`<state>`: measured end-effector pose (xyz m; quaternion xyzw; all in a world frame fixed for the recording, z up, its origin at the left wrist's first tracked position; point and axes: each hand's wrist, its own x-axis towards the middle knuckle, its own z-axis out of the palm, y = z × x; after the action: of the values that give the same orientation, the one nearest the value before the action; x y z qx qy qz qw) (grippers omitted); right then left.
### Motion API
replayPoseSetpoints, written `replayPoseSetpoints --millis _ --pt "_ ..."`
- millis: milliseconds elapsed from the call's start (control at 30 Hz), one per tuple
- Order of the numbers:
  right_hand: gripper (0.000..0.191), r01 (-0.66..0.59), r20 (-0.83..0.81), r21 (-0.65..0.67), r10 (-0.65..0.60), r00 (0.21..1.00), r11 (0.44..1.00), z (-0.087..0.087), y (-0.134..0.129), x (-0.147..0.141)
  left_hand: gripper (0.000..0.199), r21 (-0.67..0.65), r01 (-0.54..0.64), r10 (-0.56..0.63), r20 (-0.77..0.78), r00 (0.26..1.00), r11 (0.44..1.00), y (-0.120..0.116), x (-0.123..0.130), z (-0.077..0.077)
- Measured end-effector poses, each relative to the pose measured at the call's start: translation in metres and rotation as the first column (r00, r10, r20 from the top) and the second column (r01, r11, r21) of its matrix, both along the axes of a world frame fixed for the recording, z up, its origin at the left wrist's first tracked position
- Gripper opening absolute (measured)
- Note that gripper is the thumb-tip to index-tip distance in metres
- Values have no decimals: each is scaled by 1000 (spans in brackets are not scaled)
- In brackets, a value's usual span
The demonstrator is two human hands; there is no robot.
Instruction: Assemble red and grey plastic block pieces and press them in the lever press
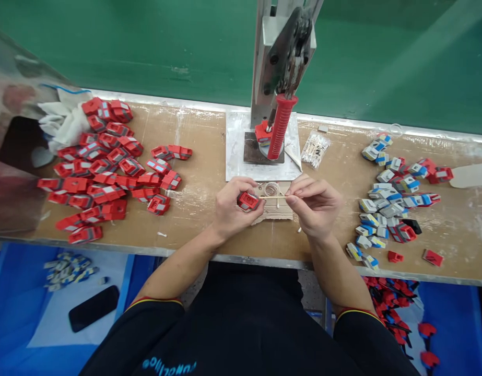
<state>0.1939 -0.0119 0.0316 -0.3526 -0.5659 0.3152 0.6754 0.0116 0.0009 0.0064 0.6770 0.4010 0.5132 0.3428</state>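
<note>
My left hand [237,206] is closed around a small red and grey plastic toy part [247,201]. Pinched between the thumb and fingers of my right hand [317,204] is a thin cotton swab [272,197], whose far end reaches the red part. Just beyond the swab stands a small clear cup [271,188] on a piece of cardboard [282,213]. A toggle press with a red handle [282,125] rises behind my hands, and another red part [262,133] sits under it.
Many red parts [107,193] lie piled at the left. White, blue and yellow parts [385,201] are spread at the right. A bag of cotton swabs [315,149] lies beside the metal base plate [235,156]. Below the bench edge are blue bins [13,313] and a black phone [94,308].
</note>
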Motion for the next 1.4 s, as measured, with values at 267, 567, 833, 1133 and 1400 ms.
replayPoseSetpoints --millis 267,567,833,1133,1400 --pt "21 67 -1 -22 -67 998 998 -3 -1 -3 56 -331 199 -141 192 971 922 5 -3 0" --pt "25 111 4 -51 -111 994 992 -8 1 -2 36 -226 237 -196 191 962 945 2 -2 0" --pt "29 123 24 -107 -121 992 987 -9 1 -4 35 -176 219 -191 161 968 960 3 -3 0" --pt "26 123 68 -97 -117 991 988 -11 2 -4 35 -147 231 -203 183 962 962 1 -2 -2" --pt "20 205 202 25 -206 958 978 -6 3 7 33 -112 197 -185 109 977 974 4 -5 0"
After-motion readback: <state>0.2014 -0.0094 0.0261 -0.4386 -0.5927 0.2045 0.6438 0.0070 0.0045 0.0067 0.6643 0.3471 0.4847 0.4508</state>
